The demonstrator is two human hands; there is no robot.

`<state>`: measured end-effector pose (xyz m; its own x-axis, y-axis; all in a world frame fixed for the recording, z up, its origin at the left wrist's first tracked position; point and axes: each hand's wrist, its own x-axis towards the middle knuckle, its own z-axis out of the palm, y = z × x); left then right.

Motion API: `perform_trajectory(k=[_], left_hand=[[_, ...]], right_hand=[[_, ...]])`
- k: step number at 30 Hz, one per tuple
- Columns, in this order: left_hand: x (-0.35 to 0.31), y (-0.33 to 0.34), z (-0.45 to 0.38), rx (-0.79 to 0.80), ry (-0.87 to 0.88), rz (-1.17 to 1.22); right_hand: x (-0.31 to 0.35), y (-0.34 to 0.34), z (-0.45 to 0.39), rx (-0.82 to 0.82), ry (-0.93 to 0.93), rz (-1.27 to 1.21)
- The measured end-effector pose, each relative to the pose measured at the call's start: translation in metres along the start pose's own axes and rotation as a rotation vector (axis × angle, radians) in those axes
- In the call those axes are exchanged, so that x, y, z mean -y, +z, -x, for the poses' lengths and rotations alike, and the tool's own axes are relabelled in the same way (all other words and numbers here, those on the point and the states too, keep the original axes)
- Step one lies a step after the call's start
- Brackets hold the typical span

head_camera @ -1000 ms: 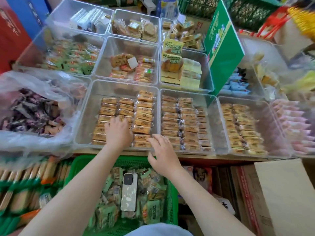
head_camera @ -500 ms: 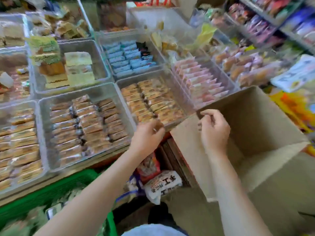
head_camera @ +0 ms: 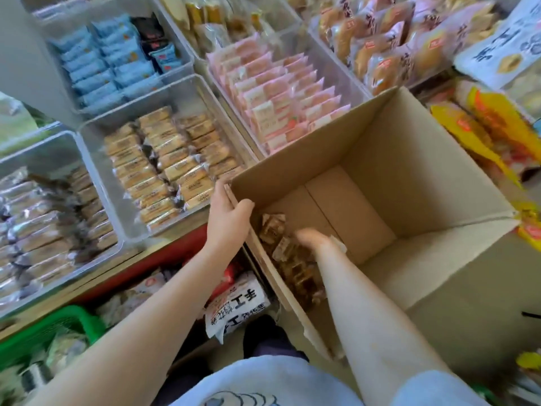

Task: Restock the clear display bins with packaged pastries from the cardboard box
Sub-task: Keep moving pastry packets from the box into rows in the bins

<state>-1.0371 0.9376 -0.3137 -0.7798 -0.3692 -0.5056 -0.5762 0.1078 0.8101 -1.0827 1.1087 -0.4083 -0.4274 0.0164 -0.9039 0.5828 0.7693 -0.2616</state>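
With my left hand [head_camera: 227,213] gripping the cardboard box [head_camera: 409,183] rim, my right hand [head_camera: 314,240] reached the packaged pastries [head_camera: 288,256] heaped inside, fingers too blurred to tell; gathering a bunch came next, I judged.

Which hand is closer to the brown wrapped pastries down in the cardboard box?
Right. The right hand is down inside the open cardboard box, among the brown wrapped pastries. The left hand grips the box's near corner rim, above them.

Two hands [head_camera: 227,218], one cardboard box [head_camera: 415,159] (open), six clear bins [head_camera: 96,159].
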Motion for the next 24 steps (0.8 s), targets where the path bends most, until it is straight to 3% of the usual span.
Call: perform_trajectory(k=[4, 9, 12, 17, 24], left_hand=[[0.004, 0.001, -0.001, -0.018, 0.008, 0.029], [-0.004, 0.005, 0.005, -0.047, -0.006, 0.025], [0.000, 0.006, 0.001, -0.062, 0.000, 0.021], [0.004, 0.006, -0.001, -0.076, 0.010, 0.017], [0.006, 0.008, -0.002, -0.059, 0.046, 0.012]], right_hand=[[-0.005, 0.026, -0.030, 0.091, 0.008, -0.077], [0.004, 0.041, -0.049, -0.056, -0.027, -0.321], [0.015, 0.048, -0.062, -0.097, 0.052, -0.401], [0.023, 0.052, -0.080, -0.154, 0.156, -0.347], [0.013, 0.044, -0.081, -0.059, 0.107, -0.375]])
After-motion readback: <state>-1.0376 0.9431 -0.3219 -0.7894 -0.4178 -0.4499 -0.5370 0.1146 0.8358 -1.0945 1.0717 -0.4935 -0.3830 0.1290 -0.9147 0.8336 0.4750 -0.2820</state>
